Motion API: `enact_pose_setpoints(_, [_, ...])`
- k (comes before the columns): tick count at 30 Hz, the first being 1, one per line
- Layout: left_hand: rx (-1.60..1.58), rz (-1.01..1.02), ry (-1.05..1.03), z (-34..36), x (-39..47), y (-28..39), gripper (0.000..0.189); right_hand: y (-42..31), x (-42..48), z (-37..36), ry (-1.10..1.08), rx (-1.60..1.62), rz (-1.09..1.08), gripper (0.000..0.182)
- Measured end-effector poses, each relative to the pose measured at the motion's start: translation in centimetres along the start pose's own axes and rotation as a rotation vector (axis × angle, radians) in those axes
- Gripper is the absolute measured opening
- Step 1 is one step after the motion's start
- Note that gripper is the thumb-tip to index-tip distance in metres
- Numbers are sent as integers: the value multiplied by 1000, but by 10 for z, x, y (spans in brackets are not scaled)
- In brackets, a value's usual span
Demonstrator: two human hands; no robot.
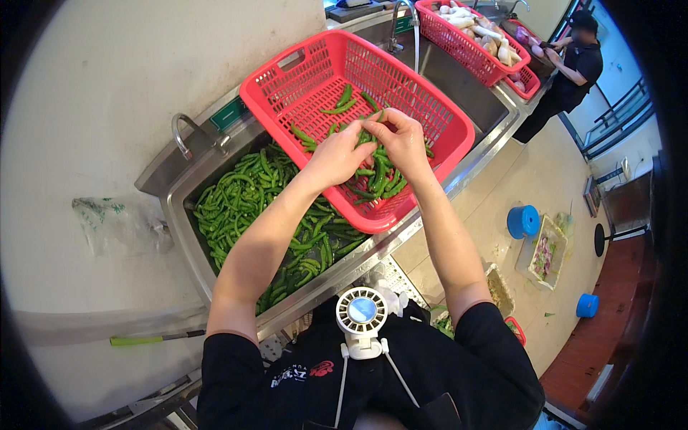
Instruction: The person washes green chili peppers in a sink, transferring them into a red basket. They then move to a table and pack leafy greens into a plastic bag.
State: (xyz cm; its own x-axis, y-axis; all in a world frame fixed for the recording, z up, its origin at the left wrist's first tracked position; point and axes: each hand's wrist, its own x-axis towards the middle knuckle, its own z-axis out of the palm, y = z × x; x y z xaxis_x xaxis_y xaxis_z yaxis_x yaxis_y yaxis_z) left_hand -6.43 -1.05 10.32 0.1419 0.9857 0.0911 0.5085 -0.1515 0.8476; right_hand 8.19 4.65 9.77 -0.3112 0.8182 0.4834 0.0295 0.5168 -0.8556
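Note:
A thin green chili pepper (382, 115) is pinched in the fingertips of my right hand (404, 141). Close against it, my left hand (339, 156) has its fingertips at the pepper's other end, partly hidden. Both hands are above a red plastic basket (298, 91) with slotted walls. Loose green chili peppers (380, 180) lie on the basket floor, most of them under and in front of my hands. The basket rests tilted across the rims of a steel double sink. Many more green chili peppers (236, 196) fill the left basin (177, 199), some of them in water.
Water runs from the far faucet (416, 32) into the right basin (486, 110); another faucet (185, 134) overhangs the left one. Beyond stands a red basket of pale vegetables (473, 48). A person (583, 64) works at the far right. Blue stools (522, 221) and bins (544, 252) stand on the floor.

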Motion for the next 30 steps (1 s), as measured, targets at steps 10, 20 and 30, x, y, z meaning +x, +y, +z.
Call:
enact_pose_setpoints(10, [-65, -255, -337, 25, 4, 39, 33, -15, -39, -83, 145, -898, -417, 12])
enact_pose_setpoints(20, [240, 214, 427, -19, -31, -48, 35, -15, -369, -384, 419, -1671, 1042, 36])
enact_pose_setpoints(30, [419, -572, 279, -50, -256, -204, 35, 25, -284, -108, -413, -329, 837, 31])
